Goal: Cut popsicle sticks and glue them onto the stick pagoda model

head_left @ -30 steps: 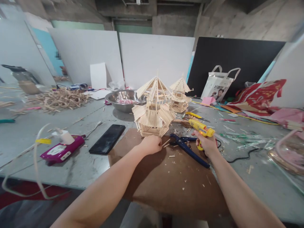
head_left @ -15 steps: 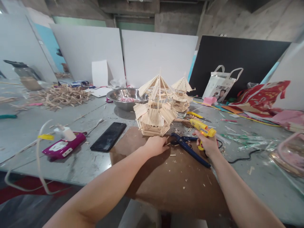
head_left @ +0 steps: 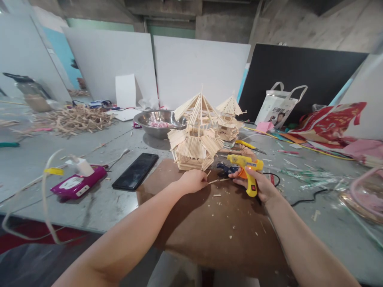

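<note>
My left hand (head_left: pixel 194 180) is closed at the foot of the nearer wooden-stick pavilion model (head_left: pixel 196 145). A short thin wooden stick (head_left: pixel 208 174) pokes out from its fingertips, which are partly hidden. In my right hand (head_left: pixel 260 184) is a yellow hot glue gun (head_left: pixel 245 162), its nozzle pointing left towards the model. Beneath the nozzle, part of a dark blue pair of pliers (head_left: pixel 225 169) shows; the rest is hidden by the glue gun and hand. Another thin stick (head_left: pixel 220 180) lies between both hands above the brown board (head_left: pixel 209 223).
A second stick pavilion (head_left: pixel 229 115) and a steel bowl (head_left: pixel 158 123) stand behind. Left are a black phone (head_left: pixel 136 171), a purple power strip (head_left: pixel 79 183) and a stick pile (head_left: pixel 80 119). Yellow-handled pliers (head_left: pixel 247 144) and a black cord (head_left: pixel 309 197) lie right.
My right hand has brought the glue gun left, closer to my left hand. The blue pliers' long handle, visible before, no longer shows. My left hand has barely moved.
</note>
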The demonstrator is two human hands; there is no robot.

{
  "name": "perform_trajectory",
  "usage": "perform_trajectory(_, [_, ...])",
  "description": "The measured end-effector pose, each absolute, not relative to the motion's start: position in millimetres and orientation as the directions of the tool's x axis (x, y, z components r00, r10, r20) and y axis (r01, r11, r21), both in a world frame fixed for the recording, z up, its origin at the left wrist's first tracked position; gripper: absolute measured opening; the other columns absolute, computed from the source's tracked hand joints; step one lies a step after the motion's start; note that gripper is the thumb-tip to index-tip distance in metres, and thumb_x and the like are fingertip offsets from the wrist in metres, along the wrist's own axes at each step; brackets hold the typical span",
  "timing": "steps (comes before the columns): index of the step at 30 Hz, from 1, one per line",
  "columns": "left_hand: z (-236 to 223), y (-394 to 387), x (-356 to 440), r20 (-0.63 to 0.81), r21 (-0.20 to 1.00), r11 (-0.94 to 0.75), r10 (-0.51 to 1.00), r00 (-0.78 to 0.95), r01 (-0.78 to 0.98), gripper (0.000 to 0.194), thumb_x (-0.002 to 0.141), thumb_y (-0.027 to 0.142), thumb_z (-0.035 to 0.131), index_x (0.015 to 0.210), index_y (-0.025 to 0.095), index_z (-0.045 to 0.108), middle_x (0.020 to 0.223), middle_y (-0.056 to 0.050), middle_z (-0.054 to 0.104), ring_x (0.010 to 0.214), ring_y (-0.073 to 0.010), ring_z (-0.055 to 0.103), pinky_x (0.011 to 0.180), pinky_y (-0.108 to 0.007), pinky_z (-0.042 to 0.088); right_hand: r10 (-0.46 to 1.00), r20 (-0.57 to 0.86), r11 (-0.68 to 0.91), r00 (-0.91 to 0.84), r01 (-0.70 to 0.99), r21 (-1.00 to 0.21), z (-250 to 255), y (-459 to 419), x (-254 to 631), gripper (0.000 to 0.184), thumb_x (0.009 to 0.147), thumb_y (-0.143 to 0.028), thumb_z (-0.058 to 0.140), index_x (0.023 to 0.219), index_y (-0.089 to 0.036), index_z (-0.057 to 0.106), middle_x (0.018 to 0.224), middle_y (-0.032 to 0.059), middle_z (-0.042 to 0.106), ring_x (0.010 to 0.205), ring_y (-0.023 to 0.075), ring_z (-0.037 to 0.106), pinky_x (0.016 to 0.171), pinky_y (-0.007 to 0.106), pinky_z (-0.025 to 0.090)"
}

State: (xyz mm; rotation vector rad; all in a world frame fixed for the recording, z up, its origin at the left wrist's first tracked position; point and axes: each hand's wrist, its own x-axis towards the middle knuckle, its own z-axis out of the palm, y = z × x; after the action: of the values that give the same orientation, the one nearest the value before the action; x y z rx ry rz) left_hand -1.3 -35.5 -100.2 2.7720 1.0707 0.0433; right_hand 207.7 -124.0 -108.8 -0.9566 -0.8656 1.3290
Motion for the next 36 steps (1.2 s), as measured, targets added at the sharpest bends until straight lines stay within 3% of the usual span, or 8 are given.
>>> perform_trajectory(8, [-96,-34,-2,-0.029,0.161,-0.753,0.643,0.765,0.638,0.028,0.070,0.038,0.041,0.071,0.019,0.061,0.067,-0.003,0.061,0.061,-0.0141,0.054,0.052,-0.022,0.037,0.976,0.022,0.109,0.219,-0.393,-0.913,-111,-117,217,0.017,0.065,-0.035,0.055,0.069,-0.018,0.057,0.066,0.0011,0.062,0.069,0.0162,0.059,0.072,0.035,0.046])
perform_trajectory(15, [-95,-36,-3,-0.004,0.092,-0.649,0.758,0.652,0.755,0.030,0.070,0.042,0.042,0.074,0.019,0.060,0.072,-0.006,0.061,0.069,-0.0175,0.056,0.060,-0.027,0.040,0.945,0.028,0.159,0.327,-0.380,-0.911,-110,-117,225,0.017,0.065,-0.036,0.053,0.068,-0.019,0.055,0.068,0.0004,0.061,0.059,0.0144,0.058,0.067,0.034,0.048])
perform_trajectory(26, [-97,-49,3,-0.029,0.047,-0.636,0.770,0.638,0.770,0.019,0.070,0.021,0.039,0.077,0.017,0.057,0.082,-0.009,0.060,0.077,-0.0191,0.056,0.064,-0.029,0.043,0.941,0.035,0.156,0.337,-0.340,-0.928,-110,-116,222,0.019,0.062,-0.036,0.055,0.069,-0.018,0.054,0.065,0.0003,0.060,0.049,0.0128,0.055,0.051,0.029,0.048])
perform_trajectory(36, [-100,-52,0,-0.006,0.052,-0.701,0.712,0.702,0.711,0.025,0.067,0.015,0.040,0.089,0.017,0.050,0.088,-0.011,0.059,0.079,-0.0232,0.056,0.063,-0.033,0.044,0.944,0.033,0.154,0.328,-0.349,-0.924,-109,-116,218,0.019,0.061,-0.036,0.056,0.067,-0.018,0.056,0.063,0.0000,0.061,0.046,0.0109,0.054,0.045,0.025,0.046])
